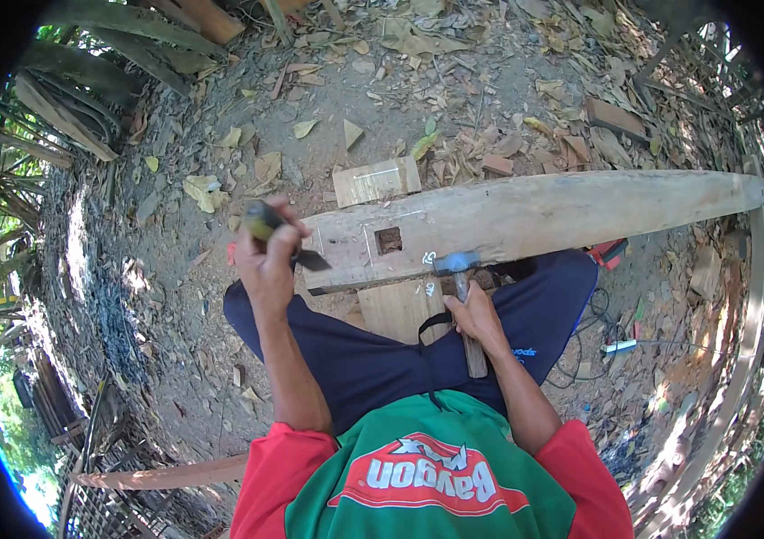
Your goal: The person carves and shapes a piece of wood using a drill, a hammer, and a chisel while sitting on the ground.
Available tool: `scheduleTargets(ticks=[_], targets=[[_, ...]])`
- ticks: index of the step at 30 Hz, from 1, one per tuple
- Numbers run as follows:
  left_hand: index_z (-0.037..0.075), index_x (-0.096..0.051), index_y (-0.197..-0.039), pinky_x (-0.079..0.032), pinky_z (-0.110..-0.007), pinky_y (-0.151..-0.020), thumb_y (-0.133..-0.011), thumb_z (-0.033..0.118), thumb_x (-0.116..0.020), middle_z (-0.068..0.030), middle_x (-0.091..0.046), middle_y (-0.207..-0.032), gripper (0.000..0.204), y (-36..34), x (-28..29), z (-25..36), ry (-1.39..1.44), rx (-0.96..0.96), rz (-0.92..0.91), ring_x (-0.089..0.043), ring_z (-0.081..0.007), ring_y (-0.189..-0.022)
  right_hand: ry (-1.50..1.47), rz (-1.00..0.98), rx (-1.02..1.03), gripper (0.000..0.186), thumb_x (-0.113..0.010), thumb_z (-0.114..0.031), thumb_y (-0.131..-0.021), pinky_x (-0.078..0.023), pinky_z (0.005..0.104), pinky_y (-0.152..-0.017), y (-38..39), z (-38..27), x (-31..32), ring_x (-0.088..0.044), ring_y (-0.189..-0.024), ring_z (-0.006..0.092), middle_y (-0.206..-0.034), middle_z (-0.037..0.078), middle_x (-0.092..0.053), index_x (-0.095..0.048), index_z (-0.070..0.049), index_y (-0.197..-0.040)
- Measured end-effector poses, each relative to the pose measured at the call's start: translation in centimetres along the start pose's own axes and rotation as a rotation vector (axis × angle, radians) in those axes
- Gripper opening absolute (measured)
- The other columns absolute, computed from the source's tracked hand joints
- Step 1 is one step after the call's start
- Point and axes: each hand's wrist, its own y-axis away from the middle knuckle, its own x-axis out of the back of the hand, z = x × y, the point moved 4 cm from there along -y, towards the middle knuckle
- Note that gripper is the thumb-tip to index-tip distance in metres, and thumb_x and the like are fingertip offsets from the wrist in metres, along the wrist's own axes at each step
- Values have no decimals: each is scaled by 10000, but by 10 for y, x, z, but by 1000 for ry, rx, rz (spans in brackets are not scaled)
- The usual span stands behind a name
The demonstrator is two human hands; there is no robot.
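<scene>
My left hand [270, 265] is closed around a chisel [314, 260] with a dark and yellow handle, its flat blade pointing down and right over the left end of a long wooden plank [535, 202]. Slight blur softens this hand. A square hole [388, 240] is cut in the plank, with pencil lines and white marks near it. Above my right thigh, my right hand [479, 314] grips the wooden handle of a hammer [457, 261]. The hammer's blue-grey head rests at or just over the plank's near edge; contact cannot be made out.
Pale boards [377, 182] show beyond and below the plank, which lies across my spread legs. Brick-like pieces [616, 118] and dry leaves litter the ground. To the right, a cable [593, 328] lies near a white power strip [619, 347]. Wooden poles [63, 117] lean at far left.
</scene>
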Motion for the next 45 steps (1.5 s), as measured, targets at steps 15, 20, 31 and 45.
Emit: scheduleTargets(ticks=[15, 20, 31, 45], targets=[[101, -592, -830, -385, -201, -633, -810, 137, -812, 79, -525, -761, 224, 31, -67, -123, 249, 347, -183, -472, -22, -695, -161, -86, 6, 198, -642, -161, -862, -465, 307, -457, 1, -7, 0, -556, -463, 154, -626, 64, -571, -537, 5, -893], [96, -582, -813, -376, -228, -616, -783, 202, -851, 79, -499, -728, 291, 26, -77, -119, 230, 263, -182, -433, -42, -674, -305, -61, 74, 167, -647, -136, -840, -443, 285, -440, 40, -71, 29, -521, -462, 119, -624, 17, -533, -532, -32, -902], [120, -522, -765, -352, -229, -605, -811, 197, -836, 91, -427, -702, 326, 38, -83, -127, 167, 231, -166, -374, -41, -659, -454, 224, 1026, 240, -699, -38, -813, -465, 243, -542, 189, -272, 108, -574, -560, 93, -757, 28, -617, -590, -18, -1025], [81, -670, -896, -462, -286, -689, -771, 268, -845, 21, -635, -793, 285, -5, -80, -133, -161, 295, -512, -541, -79, -716, -32, 154, 553, 158, -666, -141, -794, -445, 291, -500, 130, -234, 98, -553, -546, 107, -628, 41, -561, -595, -14, -856]])
